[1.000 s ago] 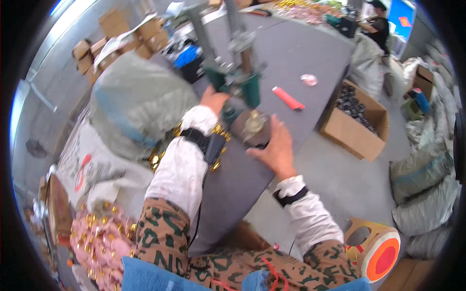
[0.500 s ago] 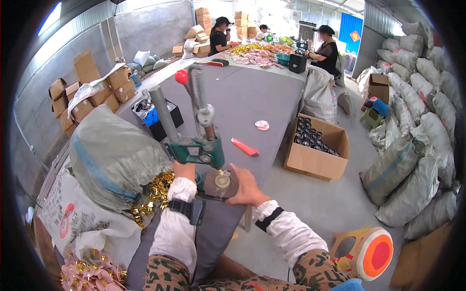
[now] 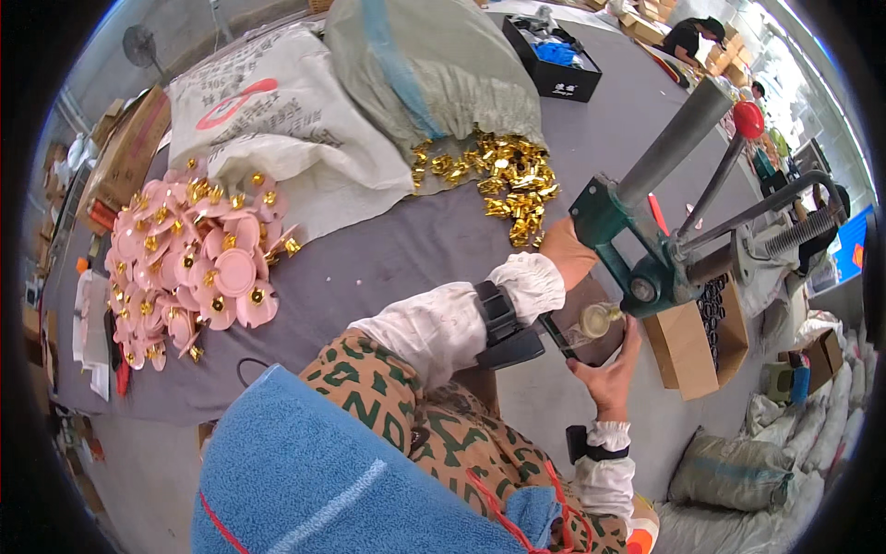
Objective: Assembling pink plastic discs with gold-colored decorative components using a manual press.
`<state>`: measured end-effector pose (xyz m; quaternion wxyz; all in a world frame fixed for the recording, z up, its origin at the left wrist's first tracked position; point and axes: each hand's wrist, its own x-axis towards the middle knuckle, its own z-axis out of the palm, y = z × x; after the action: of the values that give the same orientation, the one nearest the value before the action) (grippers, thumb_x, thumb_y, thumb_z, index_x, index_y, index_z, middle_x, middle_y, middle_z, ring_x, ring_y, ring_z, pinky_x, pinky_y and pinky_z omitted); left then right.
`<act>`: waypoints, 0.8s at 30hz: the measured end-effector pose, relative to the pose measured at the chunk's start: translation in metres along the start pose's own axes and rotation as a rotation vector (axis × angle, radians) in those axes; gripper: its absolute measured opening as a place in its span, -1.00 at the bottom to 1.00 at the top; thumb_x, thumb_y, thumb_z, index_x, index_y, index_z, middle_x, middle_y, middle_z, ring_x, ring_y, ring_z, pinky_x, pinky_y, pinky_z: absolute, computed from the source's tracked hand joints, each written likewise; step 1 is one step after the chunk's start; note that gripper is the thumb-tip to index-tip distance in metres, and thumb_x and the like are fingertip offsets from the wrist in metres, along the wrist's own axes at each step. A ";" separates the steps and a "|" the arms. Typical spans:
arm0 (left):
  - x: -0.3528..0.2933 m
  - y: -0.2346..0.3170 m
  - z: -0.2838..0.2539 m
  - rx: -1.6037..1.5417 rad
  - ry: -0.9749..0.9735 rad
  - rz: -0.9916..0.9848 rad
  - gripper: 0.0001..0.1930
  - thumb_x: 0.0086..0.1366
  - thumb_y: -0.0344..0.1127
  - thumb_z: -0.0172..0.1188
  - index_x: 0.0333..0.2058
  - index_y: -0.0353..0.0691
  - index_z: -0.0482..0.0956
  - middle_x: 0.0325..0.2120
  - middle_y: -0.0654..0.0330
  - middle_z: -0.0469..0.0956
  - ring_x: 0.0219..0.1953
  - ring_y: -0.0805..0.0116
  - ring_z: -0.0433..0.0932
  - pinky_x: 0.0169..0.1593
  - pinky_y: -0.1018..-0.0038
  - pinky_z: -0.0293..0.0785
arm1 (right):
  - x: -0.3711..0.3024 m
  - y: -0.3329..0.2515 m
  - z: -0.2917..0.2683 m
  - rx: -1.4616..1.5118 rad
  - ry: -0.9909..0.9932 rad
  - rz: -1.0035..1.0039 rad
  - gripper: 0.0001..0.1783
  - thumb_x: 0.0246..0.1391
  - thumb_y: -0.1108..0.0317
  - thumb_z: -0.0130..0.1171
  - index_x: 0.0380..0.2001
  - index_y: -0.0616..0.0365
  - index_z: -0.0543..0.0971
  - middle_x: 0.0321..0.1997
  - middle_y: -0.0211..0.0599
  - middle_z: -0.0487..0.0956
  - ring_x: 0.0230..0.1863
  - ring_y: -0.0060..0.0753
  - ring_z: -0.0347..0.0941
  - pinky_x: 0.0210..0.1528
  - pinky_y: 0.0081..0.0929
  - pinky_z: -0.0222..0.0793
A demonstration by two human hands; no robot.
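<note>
A green hand press (image 3: 637, 249) with a red-knobbed lever stands at the table edge, tilted in the view. A round pale yellowish die or part (image 3: 598, 319) sits on its brown base. My left hand (image 3: 568, 254) reaches in beside the green press head, its fingers mostly hidden behind the press. My right hand (image 3: 609, 377) is at the near side of the base, thumb and fingers apart around its edge, with nothing visible held. To the left lie gold metal clips (image 3: 517, 180) in a heap and a pile of pink discs (image 3: 198, 258) with gold clips fixed on.
A grey-green woven sack (image 3: 452, 74) and a white printed sack (image 3: 277, 102) lie on the grey-covered table (image 3: 369, 245). Behind are a black box (image 3: 563, 78) and a person in black (image 3: 688, 39). A cardboard carton (image 3: 678, 346) with black round parts and stacked sacks (image 3: 738, 471) stand on the right floor.
My view has swung left and down, bringing the pink disc pile fully into sight. The press now appears tilted at the right. Both hands remain beside the press base.
</note>
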<state>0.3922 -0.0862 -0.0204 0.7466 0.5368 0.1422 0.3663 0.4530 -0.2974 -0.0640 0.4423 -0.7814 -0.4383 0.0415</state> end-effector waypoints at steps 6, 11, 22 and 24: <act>-0.051 0.001 -0.060 0.210 0.141 0.122 -0.74 0.08 -0.63 0.26 -0.24 -0.24 0.54 -0.50 0.41 0.48 -0.42 0.62 0.44 -0.40 0.52 0.40 | -0.049 -0.056 0.030 0.032 -0.024 -0.036 0.24 -0.67 0.31 0.54 0.26 0.30 0.20 0.12 -0.03 0.32 0.17 0.02 0.25 0.25 -0.18 0.19; -0.103 0.072 -0.158 -0.011 0.062 0.163 -0.77 0.12 -0.61 0.23 -0.23 -0.27 0.58 -0.40 0.36 0.60 -0.38 0.59 0.49 -0.31 0.56 0.44 | -0.039 -0.111 0.086 -0.024 -0.110 -0.244 0.23 -0.63 0.31 0.55 0.28 0.25 0.20 0.20 -0.02 0.29 0.24 0.03 0.21 0.31 -0.17 0.13; -0.091 0.142 -0.279 0.205 0.363 0.174 -0.75 0.24 -0.51 0.18 -0.09 -0.22 0.58 -0.16 0.23 0.62 -0.17 0.47 0.57 -0.14 0.49 0.47 | -0.020 -0.189 0.223 0.000 -0.105 -0.388 0.28 -0.60 0.11 0.63 0.29 0.15 0.19 0.04 -0.09 0.40 0.10 0.00 0.27 0.18 -0.16 0.17; -0.091 0.148 -0.278 0.058 0.397 0.187 -0.76 0.13 -0.57 0.30 -0.18 -0.28 0.62 -0.31 0.25 0.64 -0.29 0.47 0.57 -0.19 0.50 0.50 | -0.021 -0.186 0.222 -0.031 -0.178 -0.467 0.23 -0.56 0.12 0.63 0.28 0.15 0.22 0.03 -0.09 0.41 0.07 -0.01 0.29 0.16 -0.19 0.20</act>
<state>0.1028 0.0669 -0.0092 0.6509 0.4865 0.2462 0.5282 0.2191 -0.1252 -0.0703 0.3875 -0.6590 -0.6447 0.0003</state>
